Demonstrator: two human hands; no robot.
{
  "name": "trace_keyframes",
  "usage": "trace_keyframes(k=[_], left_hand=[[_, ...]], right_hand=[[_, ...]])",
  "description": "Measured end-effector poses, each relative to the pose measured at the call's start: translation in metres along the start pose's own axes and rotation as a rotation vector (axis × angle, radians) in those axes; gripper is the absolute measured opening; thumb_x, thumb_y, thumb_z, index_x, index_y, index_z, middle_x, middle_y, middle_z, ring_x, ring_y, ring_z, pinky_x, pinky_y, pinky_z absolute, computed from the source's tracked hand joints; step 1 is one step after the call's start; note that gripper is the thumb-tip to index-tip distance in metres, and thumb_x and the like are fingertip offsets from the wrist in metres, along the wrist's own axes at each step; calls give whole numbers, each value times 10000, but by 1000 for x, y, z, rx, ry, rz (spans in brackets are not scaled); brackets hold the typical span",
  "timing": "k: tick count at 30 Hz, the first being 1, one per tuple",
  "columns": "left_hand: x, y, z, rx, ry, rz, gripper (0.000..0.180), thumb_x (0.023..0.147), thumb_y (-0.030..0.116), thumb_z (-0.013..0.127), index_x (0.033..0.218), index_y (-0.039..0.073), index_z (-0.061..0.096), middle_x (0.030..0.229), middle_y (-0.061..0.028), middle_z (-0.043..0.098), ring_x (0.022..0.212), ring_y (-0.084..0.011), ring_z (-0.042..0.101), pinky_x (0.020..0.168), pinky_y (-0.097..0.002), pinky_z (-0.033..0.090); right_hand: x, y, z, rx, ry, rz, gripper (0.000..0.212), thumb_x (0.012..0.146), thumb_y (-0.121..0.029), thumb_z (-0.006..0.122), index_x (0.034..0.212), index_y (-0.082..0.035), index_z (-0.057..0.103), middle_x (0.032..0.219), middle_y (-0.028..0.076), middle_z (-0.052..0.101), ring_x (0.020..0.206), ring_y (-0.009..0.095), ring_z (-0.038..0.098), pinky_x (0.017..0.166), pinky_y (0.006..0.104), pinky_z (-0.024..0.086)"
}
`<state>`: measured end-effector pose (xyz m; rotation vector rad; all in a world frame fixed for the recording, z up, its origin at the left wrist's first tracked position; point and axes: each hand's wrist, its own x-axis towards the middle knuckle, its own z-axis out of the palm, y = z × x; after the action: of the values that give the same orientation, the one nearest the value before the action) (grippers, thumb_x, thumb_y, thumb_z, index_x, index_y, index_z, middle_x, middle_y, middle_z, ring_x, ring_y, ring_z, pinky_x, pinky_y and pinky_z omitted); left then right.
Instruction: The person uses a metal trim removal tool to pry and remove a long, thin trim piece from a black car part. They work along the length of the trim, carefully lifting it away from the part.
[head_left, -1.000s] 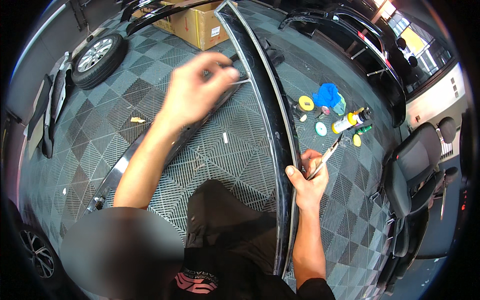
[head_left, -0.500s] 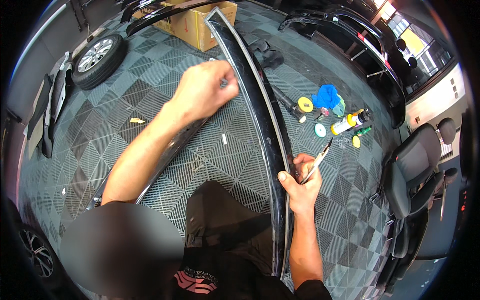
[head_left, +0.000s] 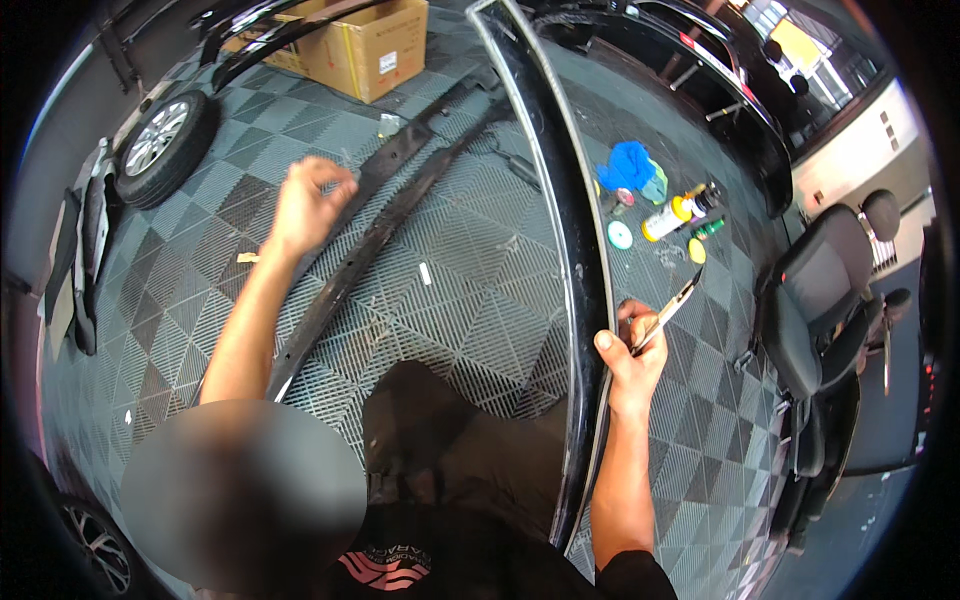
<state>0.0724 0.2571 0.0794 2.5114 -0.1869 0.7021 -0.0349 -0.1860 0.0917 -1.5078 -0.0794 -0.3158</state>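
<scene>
A long, curved glossy black car trim panel (head_left: 570, 190) with pale edging runs upright before me, its lower end by my lap. My right hand (head_left: 632, 365) grips its right edge, thumb on the front face. The same hand holds a craft knife (head_left: 668, 312), its dark blade pointing up and right, away from the panel. Off to the left, my left hand (head_left: 312, 208) is raised over the floor, apart from the panel. Its fingers are curled into a pinch; whatever might be between them is too small to make out.
Two long dark trim strips (head_left: 360, 255) lie on the tiled floor at left. Beyond are a wheel (head_left: 165, 148) and a cardboard box (head_left: 385, 50). At right lie a blue cloth (head_left: 628, 165), a yellow-and-white bottle (head_left: 668, 218), round pads (head_left: 620, 235) and a car seat (head_left: 815, 310).
My left hand has moved left, away from the panel's edge. The panel and my right hand with the knife sit slightly further right in view, and the view itself has shifted.
</scene>
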Motion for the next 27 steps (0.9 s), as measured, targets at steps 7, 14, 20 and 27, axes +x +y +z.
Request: trace_keyframes(k=[7,14,20,27], left_hand=[[-53,55,209,-365,-401,-86,127,847,74,744,957,11,750,878,-155,750,796,-227,743,737,-354,582],[-34,115,347,-297,-370,82,194,803,87,625,942,23,743,1039,-235,709,980,-399,693,857,-463,575],[0,206,318,-254,-515,41,246,907,175,583,963,-5,742,1071,-235,697,1064,-435,658,970,-454,533],[76,139,228,-801,-102,-259,400,1007,337,593,1206,0,682,1206,-210,707,1108,-326,685,992,-421,519]], right_hand=[[-3,-3,-55,11,138,-12,513,684,-68,870,813,-169,383,1081,46,574,743,61,379,678,224,362],[-3,-4,-37,62,92,-24,513,667,-51,878,820,-163,401,1071,48,572,759,74,390,693,244,370],[-8,1,-50,34,134,27,534,680,-34,875,837,-170,383,1073,34,548,772,71,392,696,246,371],[-14,12,-36,153,33,117,537,689,-60,879,826,-175,372,1076,30,539,785,72,406,693,240,372]])
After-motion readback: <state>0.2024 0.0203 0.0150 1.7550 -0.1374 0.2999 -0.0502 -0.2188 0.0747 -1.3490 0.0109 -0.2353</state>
